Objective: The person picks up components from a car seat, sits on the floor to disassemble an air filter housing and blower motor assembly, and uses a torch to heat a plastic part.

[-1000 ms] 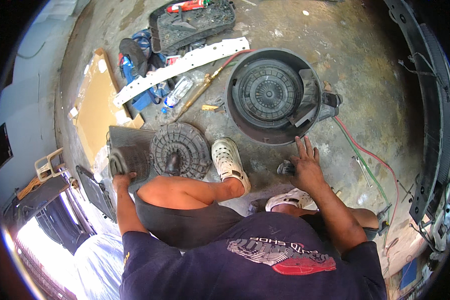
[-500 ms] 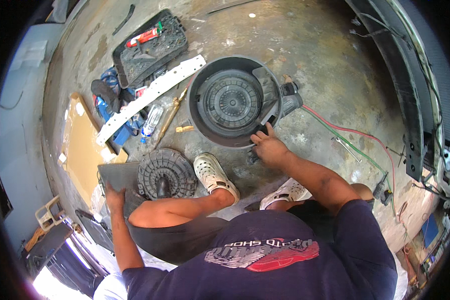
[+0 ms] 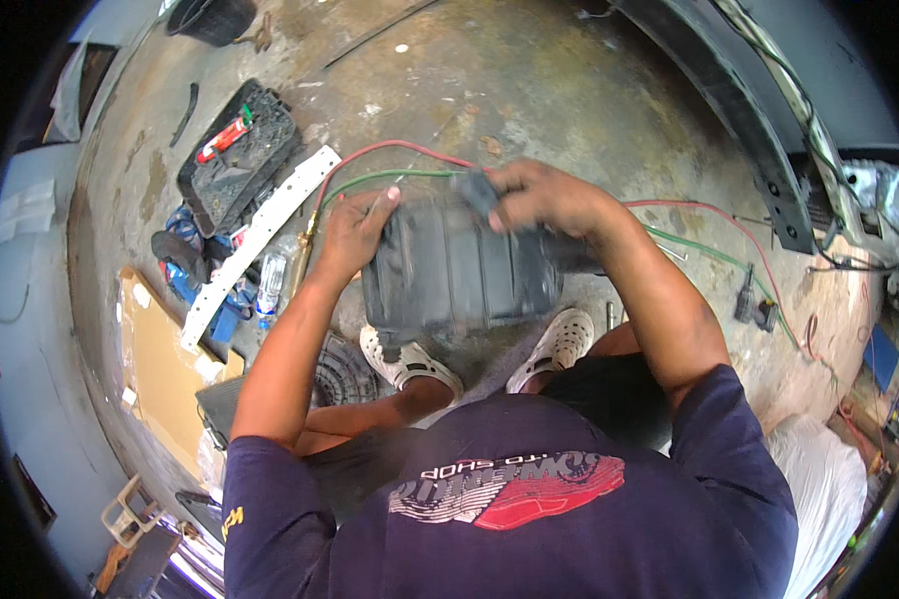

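Observation:
In front of my feet stands a black round plastic housing (image 3: 454, 265), an air-filter housing by its look, tipped so its ribbed side wall faces me. It is blurred by motion. My left hand (image 3: 352, 235) is closed on its left upper edge, thumb on top. Curled over the right upper side, my right hand (image 3: 549, 203) grips a small dark part (image 3: 477, 195) there; blur hides whether this part belongs to the housing. A round ribbed black cover (image 3: 345, 374) lies by my left shoe, partly covered by my leg.
Red and green hoses (image 3: 400, 148) run behind the housing to a brass torch (image 3: 303, 265). Left lie a white perforated bar (image 3: 260, 245), a water bottle (image 3: 271, 285), a black tray (image 3: 232, 190) with a red tube, and cardboard (image 3: 165, 364). A long dark beam (image 3: 729, 105) stands right.
The housing has been tipped up from lying open-side up and brought nearer. My left hand has left the dark mesh panel by the cover and taken the housing's left side; my right hand has moved up.

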The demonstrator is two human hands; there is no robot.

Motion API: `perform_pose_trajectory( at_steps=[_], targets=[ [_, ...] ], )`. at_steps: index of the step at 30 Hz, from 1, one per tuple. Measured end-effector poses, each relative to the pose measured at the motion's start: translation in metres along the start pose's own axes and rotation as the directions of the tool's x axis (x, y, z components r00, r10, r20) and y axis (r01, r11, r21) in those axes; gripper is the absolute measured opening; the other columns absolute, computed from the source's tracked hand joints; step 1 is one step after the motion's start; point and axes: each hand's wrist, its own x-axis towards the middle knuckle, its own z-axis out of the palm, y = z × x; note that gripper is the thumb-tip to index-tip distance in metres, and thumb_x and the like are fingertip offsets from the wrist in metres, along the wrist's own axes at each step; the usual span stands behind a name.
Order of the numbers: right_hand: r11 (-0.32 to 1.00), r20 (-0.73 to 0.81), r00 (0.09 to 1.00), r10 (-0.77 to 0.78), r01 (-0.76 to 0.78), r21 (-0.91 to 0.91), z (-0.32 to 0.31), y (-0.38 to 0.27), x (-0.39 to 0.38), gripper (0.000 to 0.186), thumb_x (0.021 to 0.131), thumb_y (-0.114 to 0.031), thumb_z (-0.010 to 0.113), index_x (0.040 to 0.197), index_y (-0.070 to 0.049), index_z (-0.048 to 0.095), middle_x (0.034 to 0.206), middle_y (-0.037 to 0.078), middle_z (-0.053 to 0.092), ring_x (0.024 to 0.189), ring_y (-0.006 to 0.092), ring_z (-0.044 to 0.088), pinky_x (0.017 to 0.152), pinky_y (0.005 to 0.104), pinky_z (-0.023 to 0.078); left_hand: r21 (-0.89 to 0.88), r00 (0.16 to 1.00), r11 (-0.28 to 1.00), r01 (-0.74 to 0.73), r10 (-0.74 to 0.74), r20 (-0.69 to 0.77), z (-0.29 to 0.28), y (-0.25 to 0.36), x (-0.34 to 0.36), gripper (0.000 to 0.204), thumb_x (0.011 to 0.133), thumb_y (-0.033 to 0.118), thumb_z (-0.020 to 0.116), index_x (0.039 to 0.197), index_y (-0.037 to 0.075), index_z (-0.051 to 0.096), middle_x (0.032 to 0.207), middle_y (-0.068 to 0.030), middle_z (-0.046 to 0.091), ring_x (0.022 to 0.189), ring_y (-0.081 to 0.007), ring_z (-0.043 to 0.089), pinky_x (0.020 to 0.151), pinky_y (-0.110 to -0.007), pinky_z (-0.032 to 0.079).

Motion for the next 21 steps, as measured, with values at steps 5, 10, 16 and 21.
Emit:
perform_pose_trajectory(
  at_steps=[5,10,16,21],
  targets=[
    [0.991,-0.418,0.908,-0.012,0.067,0.116,0.0,0.009,0.005,0.035,0.085,-0.027,0.072,0.106,0.001,0.071,0.097,0.006,0.071,0.092,0.0177,0.063,0.084,0.032,0.05,-0.378,0.902,0.842,0.386,-0.431,-0.039,0.055,-0.117,0.073,0.078,0.095,0.065,0.058,0.127,-0.006,0.065,0.122,-0.0241,0.068,0.111,-0.0313,0.066,0.101,-0.041,0.046],
    [0.988,-0.458,0.885,0.09,-0.137,-0.071,-0.006,0.026,-0.042,0.03,0.084,-0.021,0.072,0.107,-0.001,0.071,0.093,0.006,0.071,0.085,0.0134,0.063,0.079,0.0283,0.049,-0.677,0.773,0.549,0.491,-0.632,0.048,0.077,-0.18,0.072,0.084,0.095,0.064,0.059,0.132,-0.011,0.06,0.126,-0.0213,0.068,0.109,-0.0291,0.067,0.096,-0.039,0.051],
    [0.783,-0.602,0.771,0.206,-0.499,-0.372,0.024,0.094,-0.081,0.061,0.078,-0.022,0.076,0.13,0.004,0.057,0.105,0.026,0.071,0.101,0.0365,0.069,0.092,0.0407,0.052,-0.707,0.817,0.553,0.44,-0.573,0.06,0.07,-0.148,0.074,0.094,0.095,0.074,0.048,0.141,-0.008,0.053,0.135,-0.0232,0.062,0.119,-0.032,0.064,0.101,-0.043,0.049],
    [0.607,-0.34,0.871,0.354,-0.49,-0.626,0.053,0.109,-0.041,0.054,0.075,-0.023,0.071,0.12,0.005,0.059,0.111,0.032,0.068,0.108,0.0461,0.066,0.092,0.0473,0.053,-0.81,0.866,0.464,0.358,-0.49,0.102,0.026,-0.22,0.034,0.108,0.089,0.081,0.05,0.156,-0.002,0.035,0.16,-0.0198,0.039,0.145,-0.0332,0.04,0.117,-0.047,0.033]
  ],
)
